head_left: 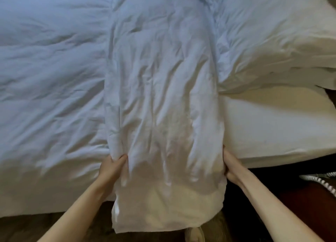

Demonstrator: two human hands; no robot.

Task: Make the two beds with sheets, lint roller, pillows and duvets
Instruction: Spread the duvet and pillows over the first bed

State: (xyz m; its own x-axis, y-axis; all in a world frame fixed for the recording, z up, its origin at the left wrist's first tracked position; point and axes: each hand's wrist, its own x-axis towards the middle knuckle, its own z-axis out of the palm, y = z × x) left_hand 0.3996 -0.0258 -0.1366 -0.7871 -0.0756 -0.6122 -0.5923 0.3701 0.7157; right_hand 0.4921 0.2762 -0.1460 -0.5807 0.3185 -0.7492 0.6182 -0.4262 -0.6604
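mid-step on bedding: long wrinkled white folded sheet down the frame's centre, over the crumpled white duvet, near end overhanging the bed edge. left hand pinching its lower-left edge, right hand gripping the lower-right edge. next, probably: unfolding sideways, keeping edges level.

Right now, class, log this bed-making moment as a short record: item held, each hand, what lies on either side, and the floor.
item held: long white folded duvet, wrinkled, running up across the bed, its near end hanging over the edge
left hand: grip closed on the duvet's left edge, thumb on top
right hand: grip on the duvet's right edge, fingers hidden behind the cloth
left side: rumpled white bedding
right side: white pillow above smooth fitted sheet
floor: a shoe under the hanging end
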